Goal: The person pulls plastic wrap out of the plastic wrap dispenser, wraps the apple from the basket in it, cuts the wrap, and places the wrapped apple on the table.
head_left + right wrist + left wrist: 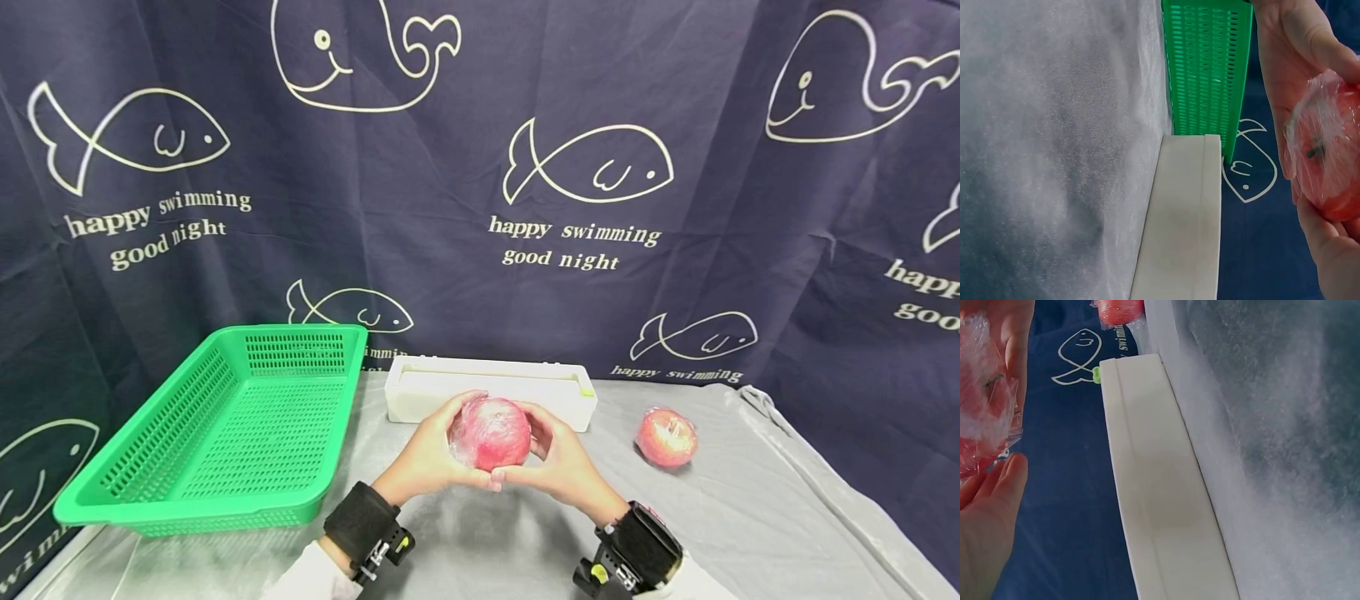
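Observation:
Both hands hold a red apple (501,432) wrapped in clear plastic film, raised over the table in front of the white box. My left hand (435,450) curls round its left side, where loose film (465,433) bunches. From the other side my right hand (557,457) grips it, the two thumbs meeting below the fruit. In the right wrist view the wrapped apple (1329,147) shows its dark stem through the film. The left wrist view catches only part of the apple (982,394) at its edge. A second film-wrapped apple (667,437) lies on the table to the right.
A long white box (491,382), probably a cling film dispenser, stands behind the hands. On the left sits a green plastic basket (341,433) with slotted walls. A grey cloth (750,508) covers the table, and a dark blue curtain (450,208) hangs close behind.

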A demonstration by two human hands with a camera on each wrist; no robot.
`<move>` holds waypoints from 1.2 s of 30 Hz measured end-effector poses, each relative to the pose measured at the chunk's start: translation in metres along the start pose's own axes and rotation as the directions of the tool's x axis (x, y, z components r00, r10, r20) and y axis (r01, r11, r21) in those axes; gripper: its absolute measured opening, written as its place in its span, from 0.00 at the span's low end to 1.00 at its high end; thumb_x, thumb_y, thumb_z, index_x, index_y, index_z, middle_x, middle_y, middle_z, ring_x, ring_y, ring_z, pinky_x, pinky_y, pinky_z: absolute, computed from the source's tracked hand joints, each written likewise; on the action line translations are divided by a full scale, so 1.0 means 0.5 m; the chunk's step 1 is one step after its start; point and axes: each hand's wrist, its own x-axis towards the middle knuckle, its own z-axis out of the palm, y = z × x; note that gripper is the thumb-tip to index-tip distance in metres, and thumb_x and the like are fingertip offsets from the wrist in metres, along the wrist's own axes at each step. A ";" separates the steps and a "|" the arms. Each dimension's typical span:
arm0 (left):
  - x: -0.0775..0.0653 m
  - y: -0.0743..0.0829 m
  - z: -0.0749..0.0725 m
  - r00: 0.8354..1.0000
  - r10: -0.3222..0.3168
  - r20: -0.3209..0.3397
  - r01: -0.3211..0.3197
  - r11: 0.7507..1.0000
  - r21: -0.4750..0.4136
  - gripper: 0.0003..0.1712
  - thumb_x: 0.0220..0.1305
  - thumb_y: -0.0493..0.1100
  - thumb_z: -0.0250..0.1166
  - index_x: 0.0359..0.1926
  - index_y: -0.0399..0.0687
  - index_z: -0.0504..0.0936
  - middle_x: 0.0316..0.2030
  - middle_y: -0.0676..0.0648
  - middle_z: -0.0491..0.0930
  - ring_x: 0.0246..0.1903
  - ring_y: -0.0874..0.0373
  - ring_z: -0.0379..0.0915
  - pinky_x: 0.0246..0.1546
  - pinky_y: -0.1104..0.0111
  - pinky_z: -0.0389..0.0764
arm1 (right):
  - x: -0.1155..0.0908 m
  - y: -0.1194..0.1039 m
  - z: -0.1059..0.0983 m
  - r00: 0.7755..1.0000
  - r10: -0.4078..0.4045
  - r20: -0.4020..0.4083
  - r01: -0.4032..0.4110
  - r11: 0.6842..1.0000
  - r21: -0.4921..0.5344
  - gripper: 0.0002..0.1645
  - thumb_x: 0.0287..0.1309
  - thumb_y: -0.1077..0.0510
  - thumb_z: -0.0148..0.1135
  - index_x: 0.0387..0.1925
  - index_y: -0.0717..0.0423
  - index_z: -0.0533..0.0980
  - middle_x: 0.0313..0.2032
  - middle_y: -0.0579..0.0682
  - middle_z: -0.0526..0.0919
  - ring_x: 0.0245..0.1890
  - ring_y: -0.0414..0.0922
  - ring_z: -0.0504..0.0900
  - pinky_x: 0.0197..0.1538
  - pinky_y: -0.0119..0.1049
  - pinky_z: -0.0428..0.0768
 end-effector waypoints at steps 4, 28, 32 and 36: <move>0.000 0.001 0.003 0.997 0.006 0.079 -0.004 1.000 -0.026 0.63 0.26 0.43 0.85 0.68 0.48 0.63 0.60 0.52 0.74 0.57 0.56 0.73 0.59 0.66 0.74 | -0.003 0.002 -0.001 0.998 -0.013 0.060 0.012 1.000 0.023 0.45 0.39 0.66 0.76 0.61 0.63 0.67 0.57 0.63 0.74 0.52 0.31 0.78 0.56 0.27 0.78; -0.006 0.003 0.033 0.990 0.136 0.038 -0.137 0.990 0.039 0.50 0.34 0.46 0.82 0.62 0.57 0.69 0.53 0.53 0.79 0.51 0.60 0.76 0.57 0.67 0.78 | -0.034 -0.005 -0.010 0.994 -0.109 -0.009 0.107 0.983 -0.152 0.49 0.36 0.62 0.79 0.64 0.57 0.66 0.58 0.57 0.75 0.56 0.32 0.74 0.57 0.31 0.78; -0.005 0.005 0.043 0.989 0.143 0.018 -0.144 0.988 0.052 0.49 0.33 0.45 0.82 0.61 0.56 0.69 0.53 0.53 0.79 0.51 0.60 0.77 0.55 0.67 0.78 | -0.037 -0.016 -0.004 0.993 -0.095 -0.071 0.078 0.975 -0.209 0.48 0.35 0.58 0.80 0.61 0.55 0.69 0.55 0.53 0.77 0.53 0.33 0.75 0.55 0.31 0.79; 0.000 0.009 0.055 0.989 0.144 0.008 -0.145 0.988 0.063 0.50 0.31 0.43 0.82 0.61 0.57 0.70 0.52 0.53 0.79 0.50 0.60 0.77 0.55 0.68 0.78 | -0.040 -0.023 -0.001 0.988 -0.062 -0.138 0.026 0.968 -0.249 0.46 0.33 0.57 0.81 0.59 0.54 0.71 0.53 0.51 0.79 0.51 0.33 0.75 0.53 0.30 0.79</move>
